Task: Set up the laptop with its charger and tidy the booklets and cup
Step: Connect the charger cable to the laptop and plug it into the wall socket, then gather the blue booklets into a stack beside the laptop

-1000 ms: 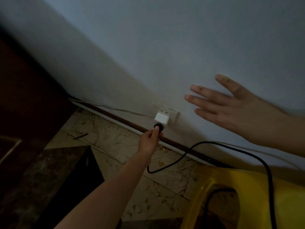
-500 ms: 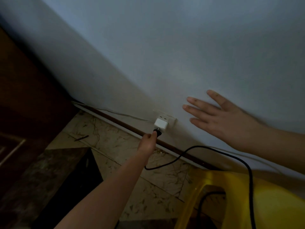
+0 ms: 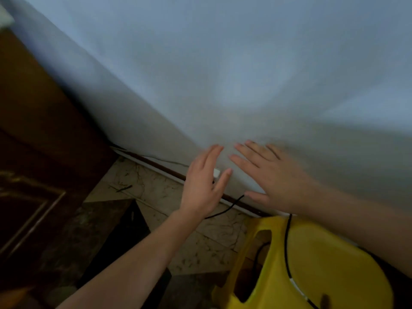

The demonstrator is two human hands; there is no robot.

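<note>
Hands hover low against the pale wall [image 3: 245, 74], both holding nothing. The left hand [image 3: 204, 184] has its fingers straight and slightly parted and covers most of the white charger plug [image 3: 216, 173], of which only a corner shows past the palm. The plug sits just beyond that hand, at the foot of the wall above the brown skirting [image 3: 156, 162]. Whether it is fully seated in the socket cannot be told, since the hand hides it. The right hand [image 3: 274, 177] is spread flat near the wall, just beside the left; contact with the wall is unclear. The black cable [image 3: 287, 253] emerges below the left wrist, runs rightward along the skirting, then drapes over the yellow stool [image 3: 334, 275] towards the person. So the cable's length runs away from the plug to the right and back, and the right hand looks nearer to that stretch. Laptop, booklets and cup are out of view. The plugging-in step appears about finished, and the cable's far end probably comes next.
</note>
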